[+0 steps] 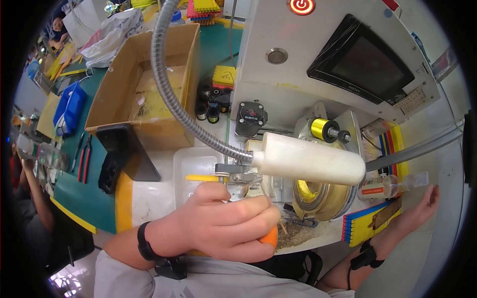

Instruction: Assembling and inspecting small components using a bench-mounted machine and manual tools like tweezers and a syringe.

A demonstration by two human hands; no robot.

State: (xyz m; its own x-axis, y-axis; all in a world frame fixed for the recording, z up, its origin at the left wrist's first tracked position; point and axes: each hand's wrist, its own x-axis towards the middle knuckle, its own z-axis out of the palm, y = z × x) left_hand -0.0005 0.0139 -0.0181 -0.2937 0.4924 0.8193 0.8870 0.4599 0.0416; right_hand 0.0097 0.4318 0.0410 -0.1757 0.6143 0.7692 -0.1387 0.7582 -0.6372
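Head view, from where I stand: left hand [223, 223] clamped round an orange thing [270, 237], whose end shows at the hand's right; long axis hidden. Right hand [421, 211] well to the right, near clear plastic [413, 181]; can't tell if it pinches anything. Step, I judge: gripping before the machine [285, 30]; next move wants a steady hold.
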